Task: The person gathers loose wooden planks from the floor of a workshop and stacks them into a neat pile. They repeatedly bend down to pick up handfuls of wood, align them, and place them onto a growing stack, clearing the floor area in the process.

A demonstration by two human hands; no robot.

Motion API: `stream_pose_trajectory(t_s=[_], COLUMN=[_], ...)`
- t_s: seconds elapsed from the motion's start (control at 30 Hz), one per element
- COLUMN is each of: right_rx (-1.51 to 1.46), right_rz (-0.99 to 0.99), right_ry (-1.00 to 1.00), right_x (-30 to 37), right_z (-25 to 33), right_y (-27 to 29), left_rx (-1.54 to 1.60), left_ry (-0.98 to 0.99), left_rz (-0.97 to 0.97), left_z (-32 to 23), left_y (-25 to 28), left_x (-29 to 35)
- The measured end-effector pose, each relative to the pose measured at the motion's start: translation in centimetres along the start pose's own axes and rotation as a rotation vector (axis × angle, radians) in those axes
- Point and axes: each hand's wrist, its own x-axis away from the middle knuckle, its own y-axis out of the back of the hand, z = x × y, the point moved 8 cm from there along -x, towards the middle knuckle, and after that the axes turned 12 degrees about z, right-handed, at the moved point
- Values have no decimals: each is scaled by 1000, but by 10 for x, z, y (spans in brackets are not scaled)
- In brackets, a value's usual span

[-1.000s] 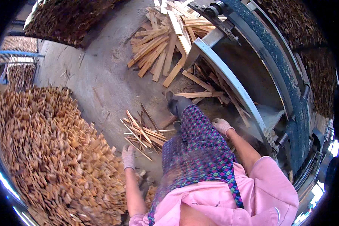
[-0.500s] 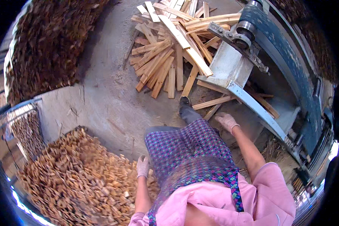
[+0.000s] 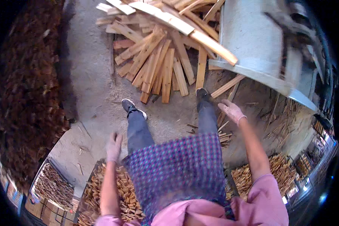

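Head view: both gloved hands hang empty, fingers loosely spread; right hand (image 3: 231,111) nearest the thin wood strips (image 3: 223,134) on the floor by the right shoe. Strips look light, stiff, splintery; best taken mid-length as a bundle. Crate (image 3: 86,190) below left hand (image 3: 113,147) holds wood chips.

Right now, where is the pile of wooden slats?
In the head view the pile of wooden slats lies on the concrete floor at upper centre, just ahead of both shoes and left of the grey machine.
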Motion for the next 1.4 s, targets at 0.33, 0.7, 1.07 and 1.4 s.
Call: stream_pose_trajectory(t_s=[0.33, 0.7, 1.07, 1.4], right_rx=[141, 111, -337, -1235], right_rz=[-556, -738, -205, 196], right_ry=[72, 325, 55, 510], right_x=[-382, -480, -443, -517], right_z=[-46, -78, 89, 74], right_y=[28, 8, -125, -187], left_rx=[-342, 13, -365, 59], left_ry=[-384, -504, -508, -518], left_rz=[19, 73, 257, 477], left_z=[-153, -186, -151, -144], left_y=[41, 32, -54, -116], left_x=[-448, -605, -540, -511])
